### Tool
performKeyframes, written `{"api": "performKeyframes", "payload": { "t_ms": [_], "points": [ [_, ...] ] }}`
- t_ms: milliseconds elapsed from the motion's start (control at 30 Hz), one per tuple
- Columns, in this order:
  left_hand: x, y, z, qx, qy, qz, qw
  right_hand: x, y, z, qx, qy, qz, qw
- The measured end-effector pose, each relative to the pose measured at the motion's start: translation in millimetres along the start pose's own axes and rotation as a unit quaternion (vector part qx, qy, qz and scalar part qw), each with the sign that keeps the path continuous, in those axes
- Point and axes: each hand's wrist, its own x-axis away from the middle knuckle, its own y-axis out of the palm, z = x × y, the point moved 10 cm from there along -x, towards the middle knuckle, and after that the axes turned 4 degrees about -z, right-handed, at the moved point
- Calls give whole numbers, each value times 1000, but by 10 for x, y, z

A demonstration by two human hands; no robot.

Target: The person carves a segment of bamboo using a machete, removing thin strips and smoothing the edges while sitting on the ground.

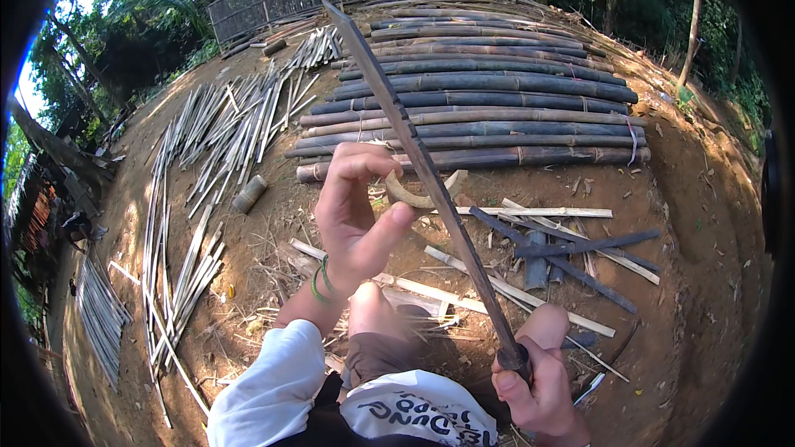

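Note:
My right hand (pixel 542 389) is closed around the dark handle of a long machete (pixel 404 124). Its blade rises diagonally up and left across the view, the tip far up near the stacked poles. My left hand (pixel 356 207) is raised left of the blade, with a green band on the wrist. Between its curled index finger and its thumb sits a curved, half-ring piece of bamboo (pixel 406 194). The blade passes in front of this piece and hides part of it; whether they touch I cannot tell. The other left fingers are folded and partly hidden.
Thick bamboo poles (pixel 489 84) lie stacked ahead. Split bamboo strips (pixel 219 128) spread over the ground at left, near a short bamboo section (pixel 249 194). Dark and pale split pieces (pixel 580 246) cross each other at right. My bent knee (pixel 374 306) is just below my left hand.

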Motion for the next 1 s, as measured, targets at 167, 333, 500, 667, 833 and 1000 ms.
{"api": "performKeyframes", "payload": {
  "t_ms": [167,333,500,667,833,1000],
  "points": [
    [-13,258,81,140,-51,14,989,23,-20,29,-26,0,10,1000],
    [129,117,57,111,7,94,989,50,9,49,10,12,-10,1000],
    [172,99,126,109,13,109,988,81,-19,46,60,9,6,998],
    [192,94,185,92,17,103,990,109,-25,49,53,-12,17,998],
    [219,116,189,100,18,97,990,124,-34,63,48,0,7,999],
    [205,121,172,98,26,78,992,121,-64,60,47,11,4,999]
  ]
}}
